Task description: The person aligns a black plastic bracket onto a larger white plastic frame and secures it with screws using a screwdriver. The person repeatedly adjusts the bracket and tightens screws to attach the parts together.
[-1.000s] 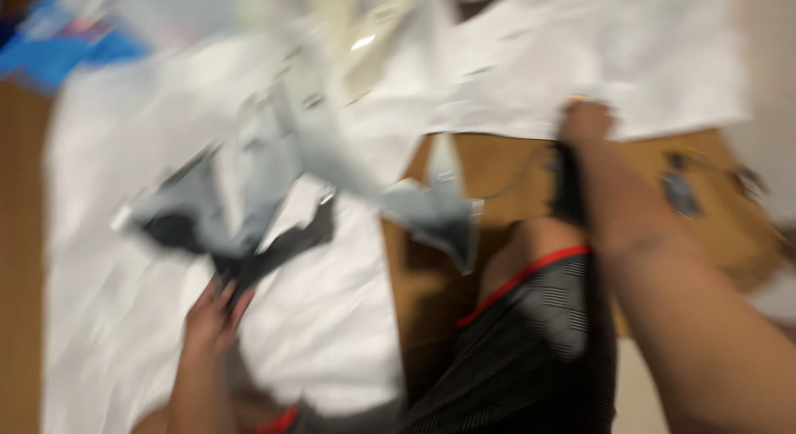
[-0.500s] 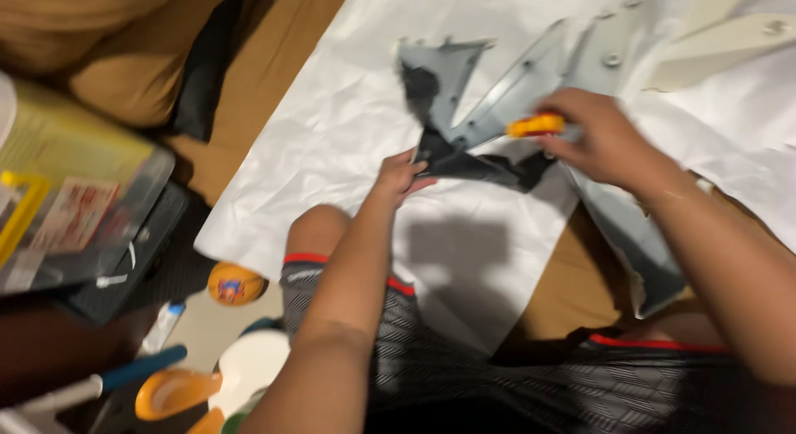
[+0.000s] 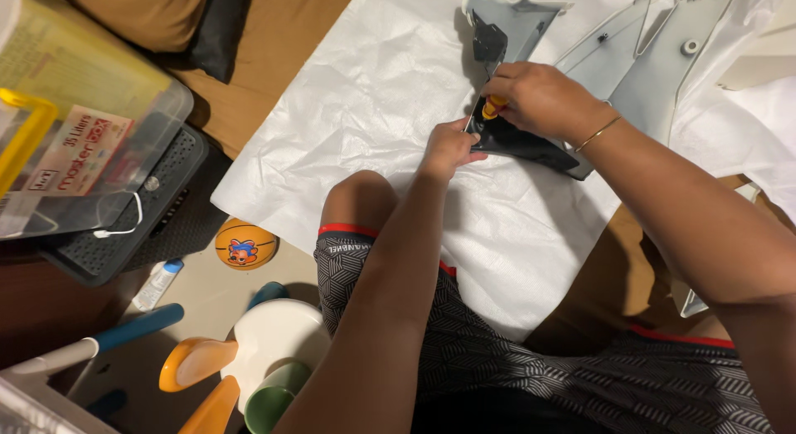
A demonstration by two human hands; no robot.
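The right hand (image 3: pixel 539 98) is closing its grip around the orange handle of a small screwdriver (image 3: pixel 489 109), fingers clamped together on it, while the thin metal shaft is slanting down and to the left from under the fist. The tool is lying right inside that grip, directly over the dark lower corner of a grey plastic panel (image 3: pixel 531 144), which is resting on a crumpled white sheet (image 3: pixel 373 94) spread across the floor. The left hand (image 3: pixel 448 148) is sitting just beside and below the right one, its fingers curled together and pressing on the near edge of the same panel; whether they are pinching the edge or only pushing on it is hard to tell. The screwdriver tip is pointing into the gap between the two hands. The pale upper part of the panel is stretching away toward the top right. The person's bent knee in patterned dark shorts (image 3: pixel 464 343) is lying under the left forearm. Off to the left, well apart from the hands, a clear storage box (image 3: pixel 83 127), a small orange ball (image 3: pixel 245 243) and a white bowl (image 3: pixel 265 339) are sitting on the floor.
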